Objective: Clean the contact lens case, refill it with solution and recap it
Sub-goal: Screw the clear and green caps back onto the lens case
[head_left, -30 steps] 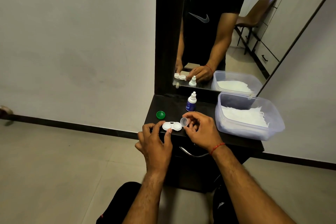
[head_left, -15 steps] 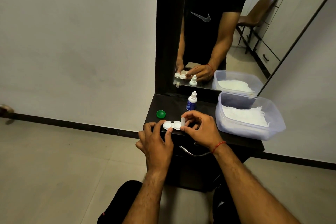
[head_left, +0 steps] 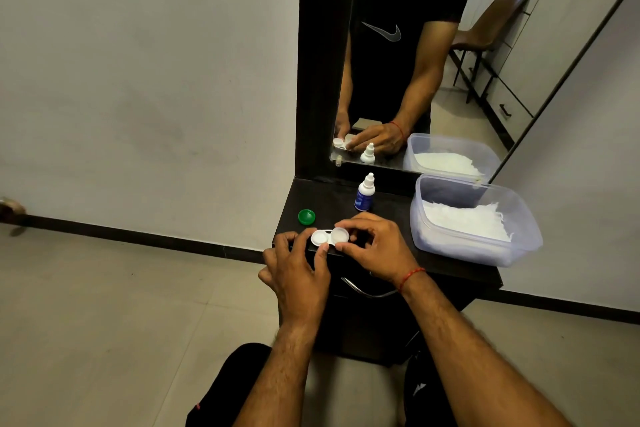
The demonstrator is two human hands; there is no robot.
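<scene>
Contact lens case (head_left: 323, 238) at the front edge of the dark tabletop (head_left: 391, 218), pinched in the left hand (head_left: 298, 274) grip, left well uncapped. Right hand (head_left: 375, 246) grip closed on the clear cap (head_left: 340, 235), pressed over the right well. Green cap (head_left: 306, 216) lying apart to the left, solution bottle (head_left: 365, 192) upright behind, tissue tub (head_left: 474, 218) at right.
</scene>
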